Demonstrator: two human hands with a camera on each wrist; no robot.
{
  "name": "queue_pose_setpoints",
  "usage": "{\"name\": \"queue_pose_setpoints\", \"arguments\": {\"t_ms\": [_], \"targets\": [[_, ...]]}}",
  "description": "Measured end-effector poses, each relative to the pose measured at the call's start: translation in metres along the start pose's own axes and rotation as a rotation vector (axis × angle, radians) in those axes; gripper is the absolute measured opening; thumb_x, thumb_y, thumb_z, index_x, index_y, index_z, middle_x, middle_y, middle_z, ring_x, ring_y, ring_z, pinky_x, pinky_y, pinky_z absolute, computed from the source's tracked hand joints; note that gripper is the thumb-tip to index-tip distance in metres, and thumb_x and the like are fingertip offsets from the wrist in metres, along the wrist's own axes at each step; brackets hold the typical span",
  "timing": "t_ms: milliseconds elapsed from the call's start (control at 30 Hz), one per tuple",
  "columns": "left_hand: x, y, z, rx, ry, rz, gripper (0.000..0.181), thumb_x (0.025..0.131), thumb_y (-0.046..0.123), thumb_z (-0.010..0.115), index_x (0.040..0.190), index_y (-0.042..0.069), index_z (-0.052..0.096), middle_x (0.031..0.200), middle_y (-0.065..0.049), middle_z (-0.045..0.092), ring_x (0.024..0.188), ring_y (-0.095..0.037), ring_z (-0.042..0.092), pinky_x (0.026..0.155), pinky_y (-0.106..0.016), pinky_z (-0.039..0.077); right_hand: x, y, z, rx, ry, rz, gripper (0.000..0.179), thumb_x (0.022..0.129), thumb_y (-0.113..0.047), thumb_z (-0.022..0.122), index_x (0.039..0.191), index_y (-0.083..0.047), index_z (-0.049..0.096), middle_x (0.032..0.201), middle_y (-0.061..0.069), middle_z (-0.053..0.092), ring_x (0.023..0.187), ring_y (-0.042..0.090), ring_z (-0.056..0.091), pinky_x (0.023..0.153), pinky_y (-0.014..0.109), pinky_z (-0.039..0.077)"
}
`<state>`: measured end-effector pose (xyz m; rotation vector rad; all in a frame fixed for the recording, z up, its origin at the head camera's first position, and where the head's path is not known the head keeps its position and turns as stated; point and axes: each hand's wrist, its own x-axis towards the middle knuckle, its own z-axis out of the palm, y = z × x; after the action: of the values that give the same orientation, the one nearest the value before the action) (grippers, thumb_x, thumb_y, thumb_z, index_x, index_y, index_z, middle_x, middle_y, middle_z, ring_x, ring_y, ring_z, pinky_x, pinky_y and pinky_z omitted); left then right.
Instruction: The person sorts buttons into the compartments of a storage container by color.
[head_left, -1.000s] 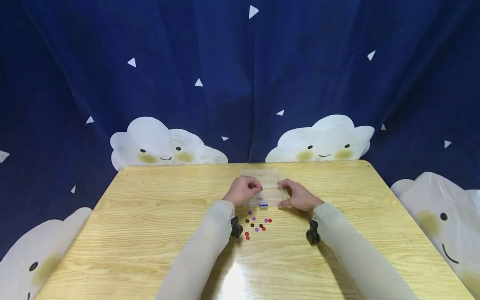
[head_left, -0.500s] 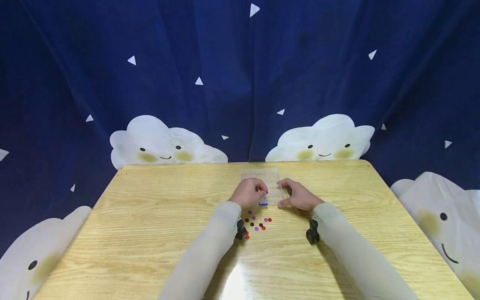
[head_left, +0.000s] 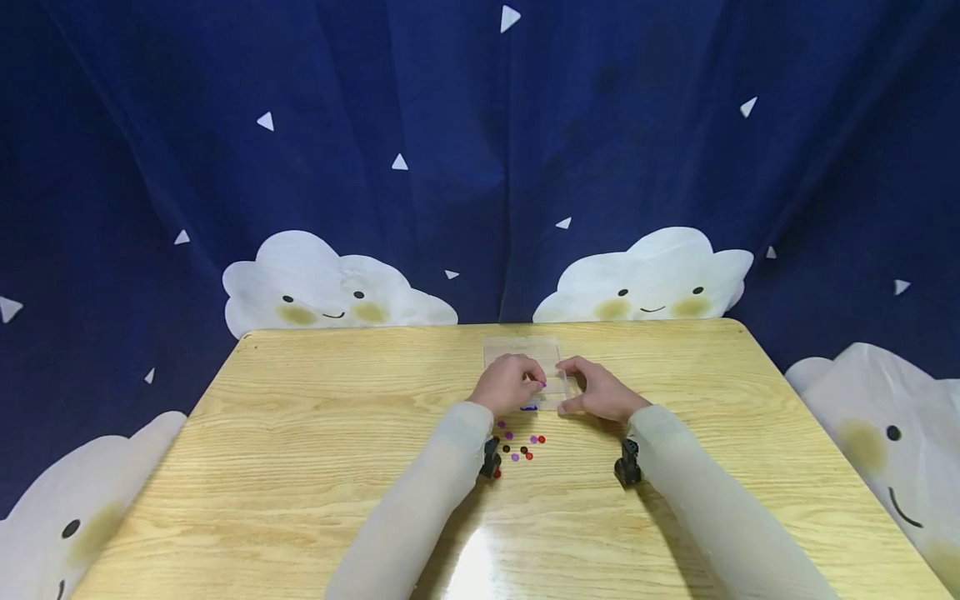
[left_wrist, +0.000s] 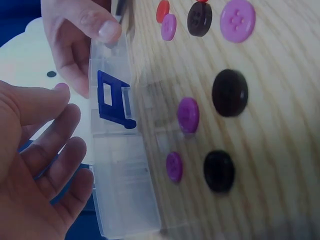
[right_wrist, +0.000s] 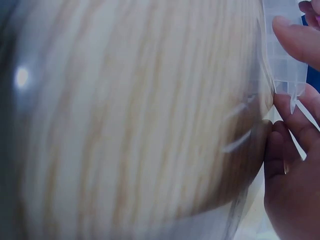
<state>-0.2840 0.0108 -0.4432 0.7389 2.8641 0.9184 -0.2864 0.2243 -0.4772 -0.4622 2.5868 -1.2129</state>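
We held a purple button (head_left: 543, 384) pinched in the left grip (head_left: 510, 384), over the clear plastic compartment box (left_wrist: 125, 185); the right grip (head_left: 597, 393) held the box at its right side. Loose buttons (left_wrist: 230, 93) lay on the counter (head_left: 337, 467) before it. We judged the button light, rigid and slippery, best taken by its rim; we judged the box thin-walled, best steadied by its sides.
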Motion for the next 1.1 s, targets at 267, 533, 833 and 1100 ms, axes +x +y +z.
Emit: {"name": "queue_pose_setpoints", "arguments": {"t_ms": [267, 533, 833, 1100], "targets": [[0.0015, 0.0011, 0.0031, 0.047, 0.005, 0.005, 0.008, 0.09, 0.017, 0.069, 0.09, 0.02, 0.076, 0.094, 0.006, 0.072, 0.092, -0.011, 0.059, 0.082, -0.024, 0.049, 0.0001, -0.0005, -0.0014, -0.005, 0.005, 0.006, 0.074, 0.076, -0.017, 0.085, 0.138, -0.003, 0.047, 0.134, 0.018, 0.057, 0.124, 0.035, 0.052, 0.11, 0.054, 0.039], [-0.0005, 0.0032, 0.0063, 0.061, -0.003, 0.003, 0.008, 0.089, 0.015, 0.069, 0.089, 0.019, 0.076, 0.094, 0.006, 0.072, 0.092, -0.012, 0.057, 0.084, -0.024, 0.049, -0.0004, 0.0004, -0.0005, 0.023, -0.004, 0.025, 0.074, 0.077, -0.015, 0.084, 0.139, -0.003, 0.046, 0.137, 0.018, 0.054, 0.133, 0.037, 0.046, 0.115, 0.056, 0.034], [-0.0007, 0.0022, 0.0074, 0.068, -0.006, -0.003, 0.007, 0.09, 0.017, 0.069, 0.091, 0.019, 0.076, 0.095, 0.005, 0.072, 0.093, -0.013, 0.058, 0.086, -0.025, 0.049, -0.0032, -0.0058, -0.0014, 0.017, -0.015, -0.001, 0.073, 0.078, -0.013, 0.083, 0.139, 0.001, 0.045, 0.137, 0.022, 0.054, 0.131, 0.04, 0.048, 0.112, 0.058, 0.035], [-0.0024, 0.0039, 0.0055, 0.076, -0.012, -0.003, 0.008, 0.09, 0.018, 0.07, 0.093, 0.018, 0.077, 0.096, 0.005, 0.073, 0.095, -0.013, 0.06, 0.088, -0.025, 0.05, 0.0008, -0.0002, 0.0004, 0.02, -0.007, -0.002, 0.073, 0.077, -0.014, 0.084, 0.138, -0.001, 0.046, 0.137, 0.019, 0.055, 0.134, 0.038, 0.047, 0.116, 0.056, 0.033]]}}
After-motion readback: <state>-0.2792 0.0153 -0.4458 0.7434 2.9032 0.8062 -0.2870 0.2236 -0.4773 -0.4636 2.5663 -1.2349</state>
